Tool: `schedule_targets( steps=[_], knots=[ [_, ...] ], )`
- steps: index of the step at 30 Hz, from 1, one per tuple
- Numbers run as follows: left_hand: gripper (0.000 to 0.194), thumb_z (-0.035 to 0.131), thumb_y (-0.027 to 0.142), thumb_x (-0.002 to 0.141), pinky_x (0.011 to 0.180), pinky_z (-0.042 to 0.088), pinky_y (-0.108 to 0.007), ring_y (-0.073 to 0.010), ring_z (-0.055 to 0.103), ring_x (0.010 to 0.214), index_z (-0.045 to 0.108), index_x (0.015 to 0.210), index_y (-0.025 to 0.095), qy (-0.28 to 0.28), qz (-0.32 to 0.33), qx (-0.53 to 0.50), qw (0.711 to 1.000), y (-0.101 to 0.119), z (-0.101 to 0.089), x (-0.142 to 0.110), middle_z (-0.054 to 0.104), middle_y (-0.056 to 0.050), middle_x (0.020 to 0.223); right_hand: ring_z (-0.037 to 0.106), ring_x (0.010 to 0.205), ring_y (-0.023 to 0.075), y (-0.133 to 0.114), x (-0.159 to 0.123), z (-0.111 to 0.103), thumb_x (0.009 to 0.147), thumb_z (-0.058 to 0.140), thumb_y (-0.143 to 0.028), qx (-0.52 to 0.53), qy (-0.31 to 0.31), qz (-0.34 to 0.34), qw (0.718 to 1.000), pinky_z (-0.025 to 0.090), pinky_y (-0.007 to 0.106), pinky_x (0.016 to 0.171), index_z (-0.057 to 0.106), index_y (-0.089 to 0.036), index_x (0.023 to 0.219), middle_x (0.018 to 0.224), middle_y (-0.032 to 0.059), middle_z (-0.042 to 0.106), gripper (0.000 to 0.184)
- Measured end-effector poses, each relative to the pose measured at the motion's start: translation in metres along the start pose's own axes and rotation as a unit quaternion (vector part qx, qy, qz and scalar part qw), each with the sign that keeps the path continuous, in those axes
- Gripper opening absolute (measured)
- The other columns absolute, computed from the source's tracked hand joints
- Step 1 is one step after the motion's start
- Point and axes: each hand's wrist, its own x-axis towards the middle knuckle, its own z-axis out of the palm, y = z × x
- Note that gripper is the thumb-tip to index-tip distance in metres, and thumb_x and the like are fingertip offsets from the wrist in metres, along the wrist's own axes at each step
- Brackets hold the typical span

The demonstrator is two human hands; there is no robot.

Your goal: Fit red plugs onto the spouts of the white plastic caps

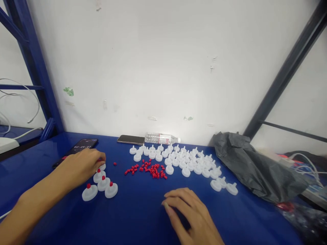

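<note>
At the left, my left hand [88, 164] has its fingers closed round the top of a white nozzle cap [103, 167], partly hidden beneath the fingertips. Just in front of it stand several white nozzle caps with red tips [103, 183]. My right hand [190, 214] is low over the table's near middle, thumb and fingertips drawn together, and nothing shows between them. Small red tips [154, 170] lie scattered beyond it, with one lone red tip [114, 163] nearer my left hand. Many white nozzle caps without red tips [186, 172] stand in a group behind and to the right.
A phone [83, 144] showing a timer lies under and behind my left forearm. Along the wall are another phone [131, 140] and a clear bottle [161, 139] on its side. A grey plastic bag [252, 166] covers the blue table's [138, 217] right edge.
</note>
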Motion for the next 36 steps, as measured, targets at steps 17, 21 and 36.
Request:
schedule_targets(
  steps=[17,21,36],
  knots=[
    [0.021,0.05,0.016,0.084,0.065,0.036,-0.028,-0.0215,0.063,0.076,0.07,0.081,0.019,-0.103,0.069,-0.011,0.992,0.027,0.009,0.022,0.07,-0.004,0.076,0.059,0.126,0.0225,0.03,0.011,-0.017,0.101,0.045,-0.033,-0.126,-0.077,0.104,0.984,0.052,0.04,0.105,0.048,-0.026,0.144,0.142,0.0092,0.056,0.043],
    [0.019,0.049,0.021,0.086,0.067,0.036,-0.029,-0.0223,0.062,0.079,0.067,0.079,0.019,-0.083,0.078,0.015,0.993,0.035,0.001,0.021,0.07,-0.005,0.082,0.058,0.127,0.0264,0.041,0.0,-0.01,0.096,0.055,-0.04,-0.127,-0.048,0.119,0.983,0.051,0.043,0.106,0.048,-0.024,0.144,0.14,0.0098,0.058,0.051],
    [0.019,0.051,0.034,0.097,0.075,0.053,-0.029,-0.0182,0.067,0.084,0.07,0.098,0.031,0.101,0.256,-0.216,0.937,0.102,0.016,-0.046,0.073,0.0,0.092,0.068,0.11,0.0237,-0.004,0.008,0.004,0.09,0.064,-0.03,-0.032,-0.082,0.038,0.995,0.057,0.036,0.097,0.061,-0.03,0.131,0.123,0.0046,0.068,0.041]
  ],
)
